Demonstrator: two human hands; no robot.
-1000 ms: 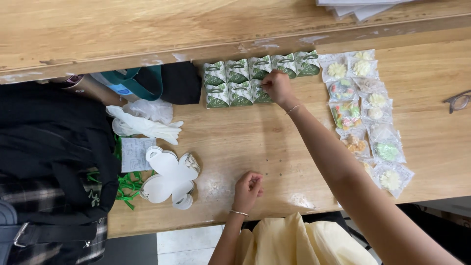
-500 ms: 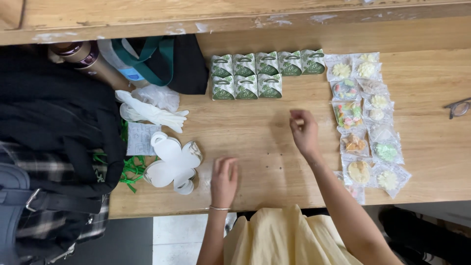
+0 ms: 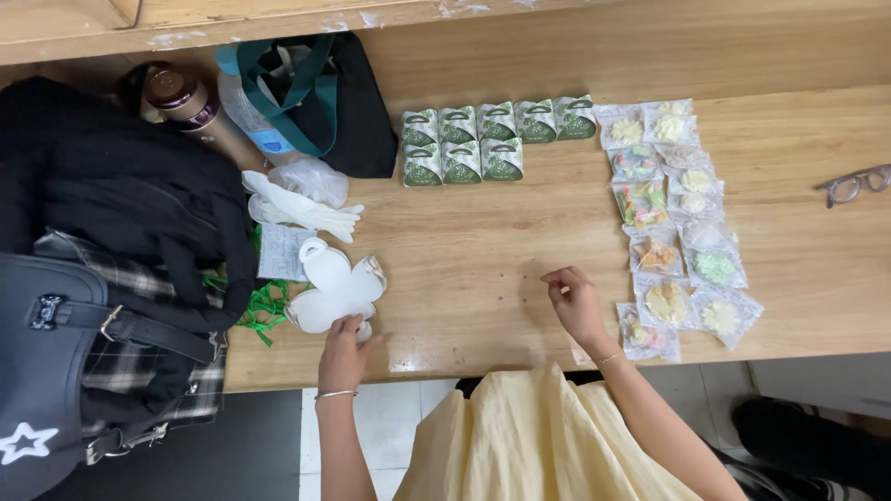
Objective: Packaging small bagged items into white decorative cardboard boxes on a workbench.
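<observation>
Since half a second ago your left hand (image 3: pixel 345 348) has slid from the bare wood to the near edge of the surface (image 3: pixel 483 250), where its fingers now rest on the lower petal of the white flower-shaped cut-out (image 3: pixel 336 286); whether they pinch it you cannot tell. Your right hand (image 3: pixel 575 301) has drawn back toward the near edge and hovers loosely curled, holding nothing, just left of the clear snack packets (image 3: pixel 677 218). You can count about thirteen of those packets, laid in two columns toward the right end. Eight small green boxes (image 3: pixel 492 139) sit at the far edge: five in the back row, three in front. A pair of white gloves (image 3: pixel 302 206) lies beside the cut-out, with green ribbon (image 3: pixel 255 301) just below them. One pair of glasses (image 3: pixel 856 184) rests at the right edge. A black bag (image 3: pixel 329 97) and a metal flask (image 3: pixel 190 107) occupy the far left corner.
</observation>
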